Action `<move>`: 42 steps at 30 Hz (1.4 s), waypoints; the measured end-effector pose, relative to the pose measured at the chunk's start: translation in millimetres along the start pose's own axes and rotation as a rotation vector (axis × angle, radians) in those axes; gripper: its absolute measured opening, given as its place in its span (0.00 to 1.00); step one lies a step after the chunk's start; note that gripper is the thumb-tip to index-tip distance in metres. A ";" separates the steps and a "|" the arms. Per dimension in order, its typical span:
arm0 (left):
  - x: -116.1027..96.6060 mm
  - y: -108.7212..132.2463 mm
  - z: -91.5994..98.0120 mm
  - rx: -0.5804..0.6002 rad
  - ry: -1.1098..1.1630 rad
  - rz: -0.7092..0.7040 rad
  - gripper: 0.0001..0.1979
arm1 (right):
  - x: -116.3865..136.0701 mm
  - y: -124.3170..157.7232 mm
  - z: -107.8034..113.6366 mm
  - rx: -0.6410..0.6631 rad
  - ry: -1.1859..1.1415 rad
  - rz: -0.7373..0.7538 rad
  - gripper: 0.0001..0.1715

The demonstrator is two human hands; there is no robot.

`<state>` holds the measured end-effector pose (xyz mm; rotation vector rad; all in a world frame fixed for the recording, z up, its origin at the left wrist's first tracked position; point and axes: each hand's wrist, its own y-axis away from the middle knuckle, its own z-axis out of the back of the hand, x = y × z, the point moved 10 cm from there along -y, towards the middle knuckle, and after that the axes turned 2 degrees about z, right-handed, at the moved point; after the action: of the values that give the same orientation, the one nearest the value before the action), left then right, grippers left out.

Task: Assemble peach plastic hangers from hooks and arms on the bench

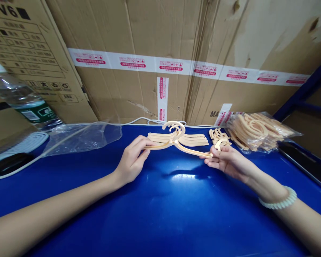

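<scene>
A beige plastic clothes hanger (189,151) is held above the blue table, its hook pointing up. My left hand (135,159) pinches the end of its left arm between thumb and fingers. At the right arm's tip is my right hand (226,159), closed around it, with a small curved beige hook piece (221,142) between thumb and forefinger. Whether that piece touches the hanger's end I cannot tell. Behind the held hanger lie several stacked hanger arms (196,139). A pile of small beige hook pieces (216,134) sits just beyond my right hand.
A clear bag of beige hanger parts (256,128) lies at the back right, beside a dark phone (307,162). At left are a water bottle (29,103), a black mouse-like object (10,163), a white cable and clear plastic wrap (96,139). Cardboard boxes (139,92) wall the back.
</scene>
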<state>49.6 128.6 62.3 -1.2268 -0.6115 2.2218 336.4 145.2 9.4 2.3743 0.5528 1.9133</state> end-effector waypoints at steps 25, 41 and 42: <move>-3.4 -0.3 -5.0 0.042 -0.014 -0.004 0.11 | 18.9 2.5 0.6 -0.103 0.145 0.316 0.27; 9.9 5.7 -24.4 0.213 -0.335 0.065 0.08 | 42.9 1.2 9.7 -0.103 0.047 0.424 0.23; 8.8 5.1 -22.4 0.223 -0.390 0.057 0.09 | 49.6 1.4 15.8 -0.122 0.036 0.449 0.21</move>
<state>63.8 133.3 42.8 -0.7136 -0.4589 2.5202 360.5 161.7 52.6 2.5483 -0.1118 2.0764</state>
